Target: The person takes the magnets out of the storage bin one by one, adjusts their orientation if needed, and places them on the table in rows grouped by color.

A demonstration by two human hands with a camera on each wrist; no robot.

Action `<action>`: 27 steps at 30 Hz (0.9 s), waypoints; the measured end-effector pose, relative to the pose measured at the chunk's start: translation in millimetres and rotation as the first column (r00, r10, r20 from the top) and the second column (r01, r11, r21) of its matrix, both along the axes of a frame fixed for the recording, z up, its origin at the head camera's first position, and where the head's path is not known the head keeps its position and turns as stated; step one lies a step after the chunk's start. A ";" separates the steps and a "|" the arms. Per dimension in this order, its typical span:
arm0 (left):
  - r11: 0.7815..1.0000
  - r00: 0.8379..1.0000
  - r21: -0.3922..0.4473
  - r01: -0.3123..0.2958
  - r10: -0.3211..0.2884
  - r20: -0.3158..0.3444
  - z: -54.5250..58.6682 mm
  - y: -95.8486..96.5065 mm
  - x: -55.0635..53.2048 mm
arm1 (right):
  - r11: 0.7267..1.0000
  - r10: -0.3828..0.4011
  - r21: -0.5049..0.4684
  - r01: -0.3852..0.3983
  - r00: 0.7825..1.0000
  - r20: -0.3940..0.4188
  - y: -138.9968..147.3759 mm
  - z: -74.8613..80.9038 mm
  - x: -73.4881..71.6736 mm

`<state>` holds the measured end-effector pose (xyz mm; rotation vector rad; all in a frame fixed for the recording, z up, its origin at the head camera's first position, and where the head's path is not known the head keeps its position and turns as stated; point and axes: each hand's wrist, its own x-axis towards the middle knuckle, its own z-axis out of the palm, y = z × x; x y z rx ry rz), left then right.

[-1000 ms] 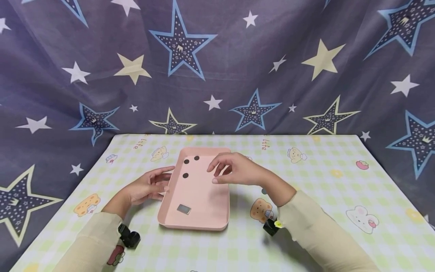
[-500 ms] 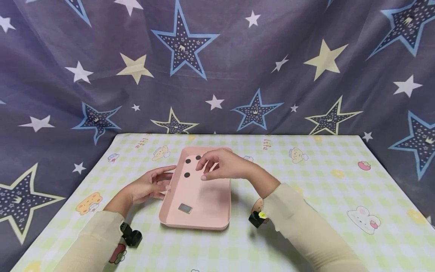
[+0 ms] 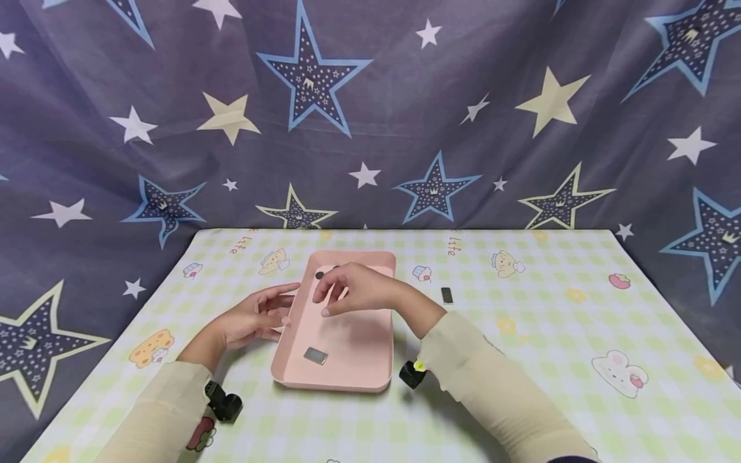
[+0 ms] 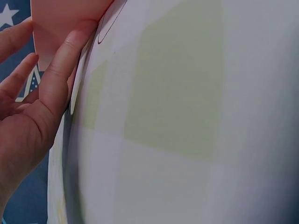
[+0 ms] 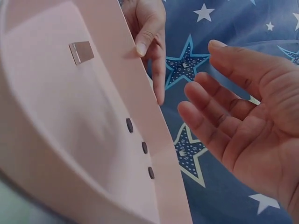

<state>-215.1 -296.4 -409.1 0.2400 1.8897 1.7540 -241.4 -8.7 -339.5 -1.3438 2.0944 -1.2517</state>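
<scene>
A pink shallow tray [image 3: 330, 384] lies on the table, turned slightly. My left hand [image 3: 251, 316] rests against its left wall, thumb and fingers loosely spread; in the left wrist view a finger touches the tray's pink wall [image 4: 63, 23]. Over the tray's middle hovers my right hand [image 3: 361, 290], fingers loosely bent, with nothing between thumb and fingertips. Three small black discs [image 5: 130, 125] sit inside along the left wall; in the head view the right hand partly hides them. Toward the tray's near end lies a shiny rectangular metal piece [image 3: 315, 355].
Right of the tray, a dark rectangular piece [image 3: 447, 296] lies on the checked tablecloth [image 3: 556, 347]. A star-print curtain [image 3: 370, 116] hangs behind the table. Each wrist carries a small black camera [image 3: 224, 402].
My right hand has moved left across the tray, toward the discs, now partly covering them. The dark rectangular piece on the table has come into sight behind the forearm. The left hand stays put.
</scene>
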 end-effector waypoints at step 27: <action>1.000 1.000 0.019 0.005 -0.005 0.011 0.4 -0.9 0.1 | 0.975 0.118 0.161 -0.153 0.971 0.208 -42.7 -30.1 -13.2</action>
